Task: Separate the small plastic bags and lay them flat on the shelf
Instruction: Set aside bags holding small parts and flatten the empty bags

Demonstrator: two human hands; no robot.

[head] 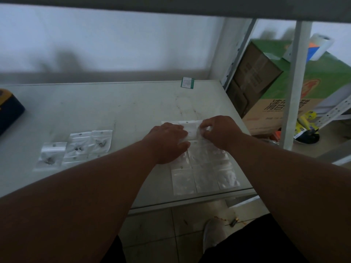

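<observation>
Several small clear plastic bags lie flat in a grid on the right part of the pale shelf. My left hand rests palm down on the grid's upper left bags, fingers fairly straight. At the grid's top right, my right hand pinches a small clear bag with curled fingers. Another group of clear bags holding small dark metal parts lies flat on the left of the shelf.
A dark blue and yellow case sits at the shelf's left edge. A green-edged packet lies at the back. Right of the shelf post stands a green cardboard box. The shelf's front edge is close below the grid.
</observation>
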